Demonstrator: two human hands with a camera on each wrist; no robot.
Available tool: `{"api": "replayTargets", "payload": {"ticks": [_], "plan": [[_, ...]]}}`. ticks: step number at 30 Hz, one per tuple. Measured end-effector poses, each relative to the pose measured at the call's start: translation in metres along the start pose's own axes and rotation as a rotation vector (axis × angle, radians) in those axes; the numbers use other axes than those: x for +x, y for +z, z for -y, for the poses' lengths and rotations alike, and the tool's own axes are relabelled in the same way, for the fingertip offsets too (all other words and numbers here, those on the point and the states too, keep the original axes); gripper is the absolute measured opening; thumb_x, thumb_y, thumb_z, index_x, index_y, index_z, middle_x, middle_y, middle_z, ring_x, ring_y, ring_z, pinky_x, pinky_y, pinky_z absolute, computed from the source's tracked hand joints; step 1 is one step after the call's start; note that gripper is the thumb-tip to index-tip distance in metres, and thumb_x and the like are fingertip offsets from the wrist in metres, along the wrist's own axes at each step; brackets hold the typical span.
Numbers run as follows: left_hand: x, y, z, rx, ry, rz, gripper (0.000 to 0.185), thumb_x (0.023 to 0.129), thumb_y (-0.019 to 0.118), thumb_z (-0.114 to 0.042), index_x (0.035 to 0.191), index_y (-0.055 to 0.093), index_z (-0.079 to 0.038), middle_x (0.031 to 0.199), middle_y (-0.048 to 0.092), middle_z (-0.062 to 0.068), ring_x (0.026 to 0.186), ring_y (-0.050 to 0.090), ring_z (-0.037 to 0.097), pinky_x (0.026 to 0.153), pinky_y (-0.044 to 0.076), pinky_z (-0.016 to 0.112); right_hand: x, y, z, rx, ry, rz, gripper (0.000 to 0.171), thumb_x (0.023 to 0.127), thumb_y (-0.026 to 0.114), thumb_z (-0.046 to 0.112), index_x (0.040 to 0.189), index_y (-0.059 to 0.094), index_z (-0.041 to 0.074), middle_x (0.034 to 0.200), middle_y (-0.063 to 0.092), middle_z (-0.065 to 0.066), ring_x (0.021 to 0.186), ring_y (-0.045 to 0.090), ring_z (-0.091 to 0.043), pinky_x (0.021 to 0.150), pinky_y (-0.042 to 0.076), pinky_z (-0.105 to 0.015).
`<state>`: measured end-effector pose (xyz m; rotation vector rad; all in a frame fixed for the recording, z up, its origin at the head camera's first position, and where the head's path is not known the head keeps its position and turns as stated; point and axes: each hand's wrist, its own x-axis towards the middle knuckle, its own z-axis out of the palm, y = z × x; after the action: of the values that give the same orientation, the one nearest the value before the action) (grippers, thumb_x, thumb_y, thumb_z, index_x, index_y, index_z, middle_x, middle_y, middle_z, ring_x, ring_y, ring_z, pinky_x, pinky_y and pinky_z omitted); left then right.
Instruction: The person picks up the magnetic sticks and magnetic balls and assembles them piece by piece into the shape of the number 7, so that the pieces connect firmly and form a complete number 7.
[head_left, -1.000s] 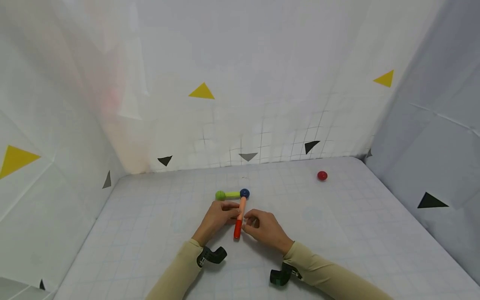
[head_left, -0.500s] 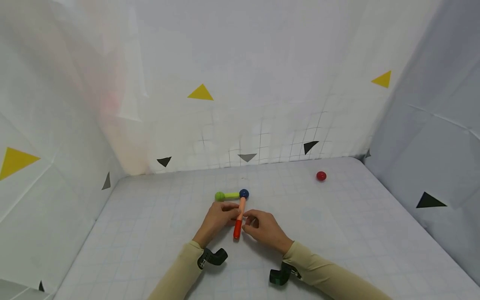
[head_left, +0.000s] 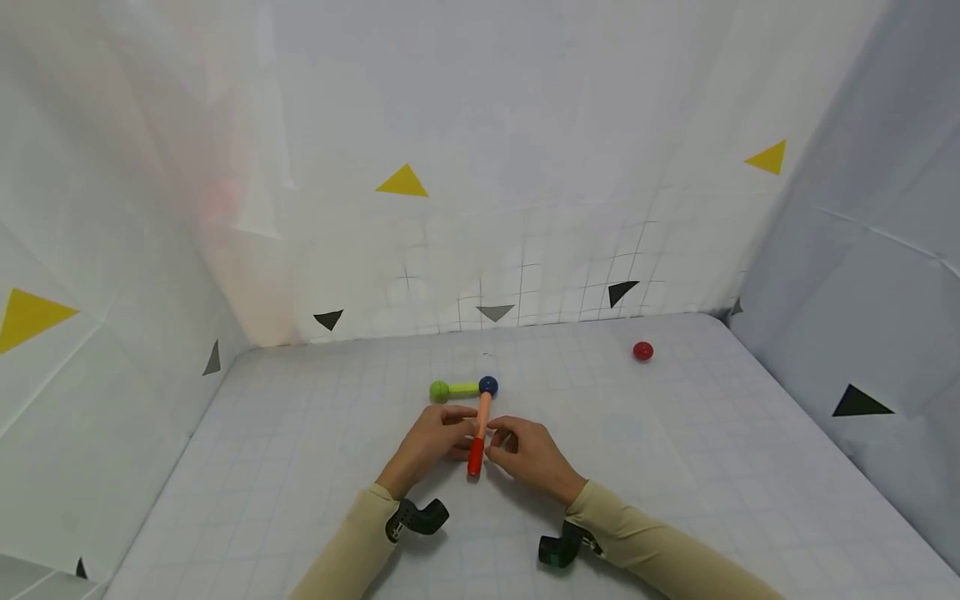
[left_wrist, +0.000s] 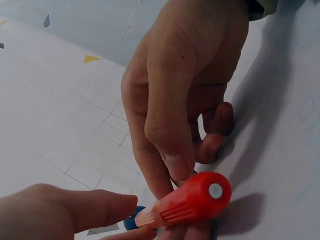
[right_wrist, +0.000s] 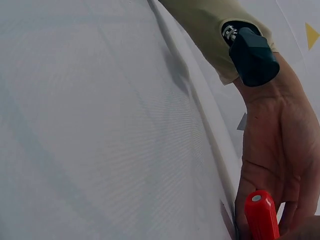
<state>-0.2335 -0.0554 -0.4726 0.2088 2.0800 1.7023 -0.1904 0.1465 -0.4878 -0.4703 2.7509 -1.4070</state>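
Note:
A red rod (head_left: 476, 458) with a pale disc at its end lies end to end with an orange rod (head_left: 483, 416). The orange rod reaches a dark blue ball (head_left: 488, 386), from which a lime-green rod (head_left: 463, 389) runs left to a lime-green ball (head_left: 439, 391). My left hand (head_left: 427, 442) is at the left of the orange and red rods, fingers loosely bent and close against them; its thumb tip sits just beside the orange rod. From the right, my right hand (head_left: 528, 458) is bent towards the same rods; in the left wrist view its thumb (left_wrist: 175, 162) meets the red rod.
A red ball (head_left: 642, 351) lies at the back right of the white gridded table (head_left: 637, 500). White sheets with yellow and black triangles rise at the back and both sides. Dark wrist cameras project below both wrists.
My left hand has shifted slightly left, and its thumb has come away from the top of the orange rod. The right hand, the rods and the balls keep nearly the same places.

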Motion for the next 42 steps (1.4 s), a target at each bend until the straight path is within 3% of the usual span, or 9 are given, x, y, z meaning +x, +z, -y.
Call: {"api": "replayTargets", "payload": {"ticks": [10, 15, 20, 29, 35, 42], "plan": [[-0.006, 0.000, -0.001, -0.006, -0.048, 0.077, 0.059, 0.097, 0.075, -0.012, 0.150, 0.053, -0.001, 0.112, 0.070, 0.012, 0.095, 0.070, 0.025, 0.081, 0.061, 0.040, 0.000, -0.003, 0.002, 0.011, 0.000, 0.007, 0.034, 0.094, 0.073, 0.009, 0.126, 0.069, -0.002, 0.092, 0.067, 0.001, 0.072, 0.058, -0.015, 0.057, 0.051, -0.028], [-0.006, 0.001, 0.000, 0.013, -0.066, 0.056, 0.058, 0.094, 0.078, -0.008, 0.146, 0.056, 0.000, 0.115, 0.070, 0.010, 0.096, 0.070, 0.022, 0.081, 0.061, 0.038, 0.002, -0.014, 0.000, 0.006, 0.004, -0.026, 0.036, 0.096, 0.074, 0.012, 0.128, 0.068, -0.001, 0.095, 0.068, 0.001, 0.075, 0.060, -0.015, 0.058, 0.052, -0.030], [-0.007, 0.000, 0.002, 0.002, -0.085, 0.030, 0.056, 0.093, 0.080, -0.009, 0.144, 0.058, -0.001, 0.117, 0.069, 0.010, 0.095, 0.070, 0.022, 0.080, 0.061, 0.037, 0.008, -0.042, -0.008, -0.045, 0.048, -0.106, 0.035, 0.095, 0.076, 0.013, 0.127, 0.069, 0.002, 0.097, 0.068, 0.002, 0.080, 0.061, -0.015, 0.064, 0.052, -0.032], [-0.008, 0.000, 0.004, -0.015, -0.102, 0.017, 0.057, 0.093, 0.080, -0.008, 0.145, 0.057, -0.002, 0.120, 0.067, 0.010, 0.096, 0.072, 0.023, 0.082, 0.061, 0.038, 0.025, -0.111, -0.043, -0.202, -0.006, -0.235, 0.026, 0.096, 0.076, 0.011, 0.120, 0.072, 0.002, 0.104, 0.072, -0.007, 0.090, 0.064, -0.025, 0.076, 0.054, -0.040], [-0.009, -0.002, 0.004, -0.020, -0.078, 0.030, 0.057, 0.094, 0.079, -0.010, 0.146, 0.056, -0.001, 0.123, 0.068, 0.010, 0.098, 0.071, 0.023, 0.083, 0.060, 0.038, 0.032, -0.146, -0.061, -0.227, 0.047, -0.286, 0.027, 0.098, 0.074, 0.013, 0.122, 0.071, 0.001, 0.111, 0.072, -0.015, 0.097, 0.066, -0.032, 0.079, 0.055, -0.047], [-0.010, -0.003, 0.005, -0.040, -0.071, 0.044, 0.055, 0.095, 0.078, -0.012, 0.145, 0.057, -0.001, 0.122, 0.068, 0.011, 0.100, 0.071, 0.022, 0.084, 0.060, 0.038, 0.033, -0.173, -0.077, -0.303, 0.050, -0.286, 0.028, 0.098, 0.072, 0.010, 0.124, 0.070, -0.001, 0.119, 0.069, -0.021, 0.103, 0.065, -0.038, 0.079, 0.055, -0.053]]}}
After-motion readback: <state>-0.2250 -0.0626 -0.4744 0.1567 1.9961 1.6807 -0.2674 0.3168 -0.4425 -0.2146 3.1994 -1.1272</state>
